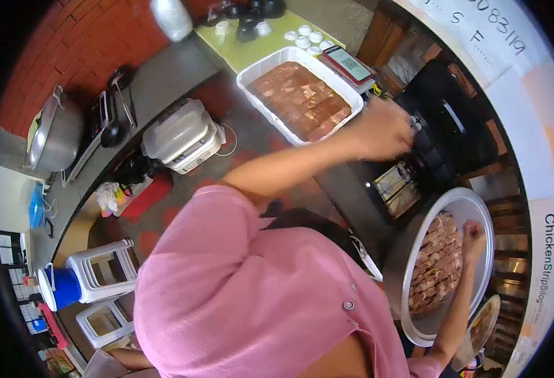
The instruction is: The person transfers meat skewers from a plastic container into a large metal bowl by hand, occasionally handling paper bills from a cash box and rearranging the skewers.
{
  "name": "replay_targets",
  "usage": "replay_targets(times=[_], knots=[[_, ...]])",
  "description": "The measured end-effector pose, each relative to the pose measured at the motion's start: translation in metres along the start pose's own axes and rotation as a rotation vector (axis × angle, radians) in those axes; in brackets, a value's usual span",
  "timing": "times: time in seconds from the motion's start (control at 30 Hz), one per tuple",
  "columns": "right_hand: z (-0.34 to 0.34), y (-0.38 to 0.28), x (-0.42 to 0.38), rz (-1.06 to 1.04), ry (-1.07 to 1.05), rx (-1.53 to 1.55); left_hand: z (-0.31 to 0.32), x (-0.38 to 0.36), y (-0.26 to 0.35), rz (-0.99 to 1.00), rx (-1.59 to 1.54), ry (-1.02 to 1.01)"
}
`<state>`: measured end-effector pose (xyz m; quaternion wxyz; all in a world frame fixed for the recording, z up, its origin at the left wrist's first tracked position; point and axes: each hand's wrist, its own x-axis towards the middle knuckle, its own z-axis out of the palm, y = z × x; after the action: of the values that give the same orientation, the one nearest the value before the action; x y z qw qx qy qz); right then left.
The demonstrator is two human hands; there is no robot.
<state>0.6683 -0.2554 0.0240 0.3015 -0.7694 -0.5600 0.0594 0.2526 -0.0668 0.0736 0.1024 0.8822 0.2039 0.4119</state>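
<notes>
My left hand (387,131), slightly blurred, reaches past the white tub (244,80) toward a glossy black surface (447,107). Its fingers look curled, and what they hold, if anything, is hidden. Inside the tub, pieces of meat (299,94) lie in brown liquid. A large round metal basin (409,315) sits at the right, with a mass of raw cut meat (437,261) in it. My right hand (473,241) is inside the basin at the meat's edge, fingers bent; I cannot make out what is in them.
A phone showing a QR code (347,64) lies beyond the tub, near white lids (305,36). Far left, a counter carries a metal pot (60,135) and ladles (113,132). Clear lidded containers (179,132) stand below. A slatted wooden panel (510,252) runs behind the basin.
</notes>
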Motion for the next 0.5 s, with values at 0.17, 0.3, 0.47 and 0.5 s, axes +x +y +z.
replay_targets(times=[0.17,0.3,0.47,0.5], knots=[[0.038,-0.194,0.044,-0.418,0.041,0.105,-0.126,-0.076,-0.104,-0.644,0.445,-0.372],[0.148,-0.3,0.051,-0.722,-0.224,0.038,-0.141,-0.102,-0.123,-0.693,0.388,-0.504],[0.282,-0.374,0.041,-0.997,-0.329,0.07,-0.101,-0.127,-0.148,-0.648,0.737,-0.747],[0.3,-0.381,0.04,-1.01,-0.338,0.067,-0.095,-0.132,-0.156,-0.646,0.73,-0.747]])
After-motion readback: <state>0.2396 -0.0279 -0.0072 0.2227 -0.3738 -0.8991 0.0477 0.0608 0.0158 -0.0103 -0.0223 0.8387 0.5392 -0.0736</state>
